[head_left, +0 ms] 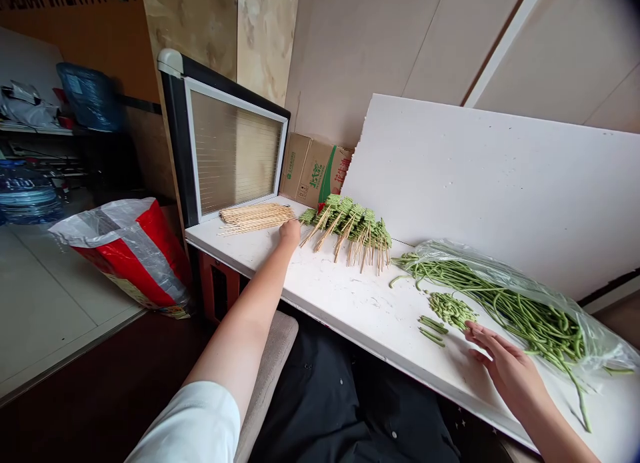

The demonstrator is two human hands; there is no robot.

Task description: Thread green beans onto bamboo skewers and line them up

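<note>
My left hand [290, 233] reaches far out over the white board [350, 303], its fingers curled at the near end of a bundle of bare bamboo skewers [256, 218]. What the fingers hold is hidden. Just right of it lies a row of skewers threaded with cut green beans [353, 226]. My right hand [505, 364] lies flat on the board with fingers stretched out, touching nothing, next to a small pile of cut bean pieces [450, 309]. Long green beans [515, 309] spill from a clear plastic bag [565, 303] beside it.
A white panel [500, 176] leans against the wall behind the board. A cardboard box [315, 169] and a framed glass panel [230, 149] stand at the back left. A red and clear plastic bag [130, 249] sits on the floor to the left.
</note>
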